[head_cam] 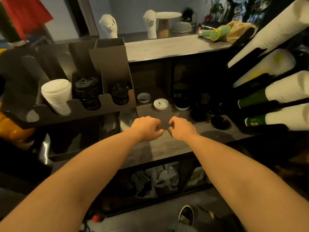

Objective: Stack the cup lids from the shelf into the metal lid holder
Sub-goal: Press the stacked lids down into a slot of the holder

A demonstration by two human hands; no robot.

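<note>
Left hand (147,128) and right hand (181,128) hovered empty, fingers loosely curled, over shelf (167,148); lids (160,104) lay beyond, holder (107,97) left.

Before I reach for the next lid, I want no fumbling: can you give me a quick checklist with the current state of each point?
1. Left hand free: ok, fingers curled, nothing in its grip.
2. Right hand free: ok, holds nothing.
3. Lids left on the shelf: ok, white lid and black lid lie loose.
4. Path to the white lid: ok, nothing between it and the hands.
5. Room in the metal lid holder: cannot tell.
6. Dark lids further back countable: cannot tell, too dim.
</note>
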